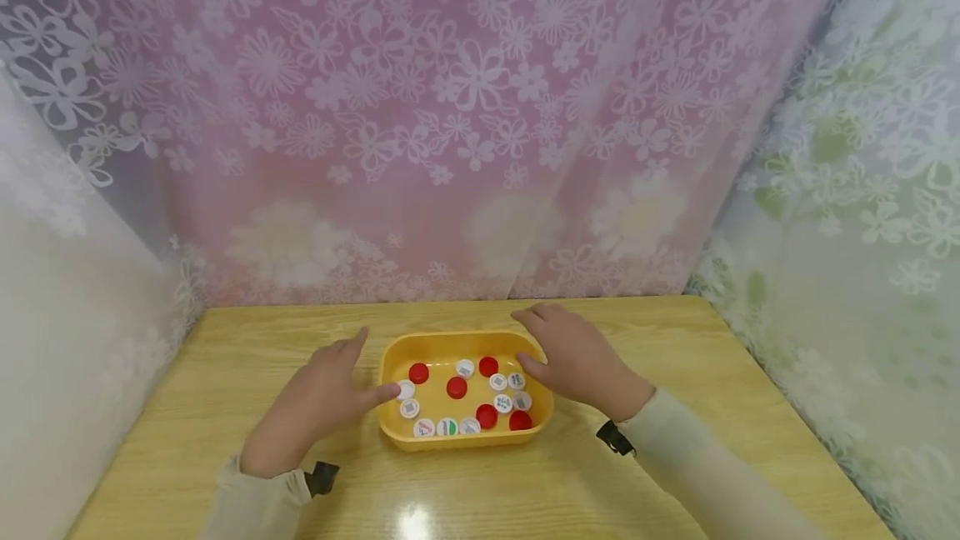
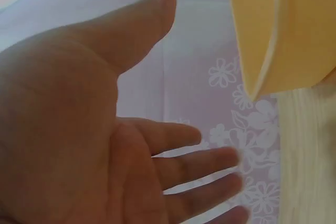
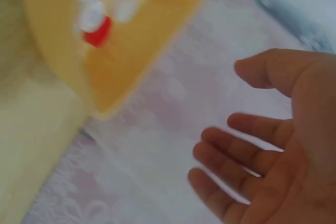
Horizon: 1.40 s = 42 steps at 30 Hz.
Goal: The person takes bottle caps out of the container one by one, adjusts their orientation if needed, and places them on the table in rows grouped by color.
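Yellow tray [image 1: 457, 347] holds red, white discs [image 1: 457, 387]; left hand [image 1: 322, 394], right hand [image 1: 577, 355] both uncurled.

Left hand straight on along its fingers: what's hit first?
Probably the back curtain: the left hand aims past the tray. Depth is unclear, though, and the thumb overlaps the tray in the head view, so it may catch that first.
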Motion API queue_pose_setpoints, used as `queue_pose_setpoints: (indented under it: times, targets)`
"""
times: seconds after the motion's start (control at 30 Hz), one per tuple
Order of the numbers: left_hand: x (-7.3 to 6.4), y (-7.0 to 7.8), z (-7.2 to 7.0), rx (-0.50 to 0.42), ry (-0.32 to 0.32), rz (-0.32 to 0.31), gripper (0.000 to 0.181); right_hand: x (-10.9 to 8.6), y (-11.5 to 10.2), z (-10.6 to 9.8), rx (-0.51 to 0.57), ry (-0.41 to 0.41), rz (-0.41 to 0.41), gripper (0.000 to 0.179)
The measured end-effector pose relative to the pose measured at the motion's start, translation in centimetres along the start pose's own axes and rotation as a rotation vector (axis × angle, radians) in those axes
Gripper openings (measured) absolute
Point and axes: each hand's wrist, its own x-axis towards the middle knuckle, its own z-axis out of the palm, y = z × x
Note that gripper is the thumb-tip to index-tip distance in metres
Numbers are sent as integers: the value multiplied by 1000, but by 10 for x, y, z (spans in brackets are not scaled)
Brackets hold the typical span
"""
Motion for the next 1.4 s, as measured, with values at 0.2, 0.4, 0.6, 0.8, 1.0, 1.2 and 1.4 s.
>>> queue_pose_setpoints:
  times: [0.2,0.4,0.6,0.8,1.0,1.2,1.4]
  targets:
    - [-4,-2,14,-86,-152,-61,125,11,-5,32,-24,-138,-118,33]
    - [-5,-3,23,-115,-168,7,125,22,-8,46,-47,-267,-185,24]
    - [-2,0,28,-100,-157,32,120,36,-6,57,-69,-391,-168,19]
    - [-1,6,27,-93,-135,22,119,47,-2,67,-79,-453,-148,18]
    - [-2,11,25,-85,-132,7,118,50,-2,72,-66,-459,-142,20]
    - [-1,11,27,-77,-138,-8,118,51,-5,68,-51,-463,-105,23]
    - [0,10,27,-70,-140,-15,118,52,-9,65,-17,-458,-129,14]
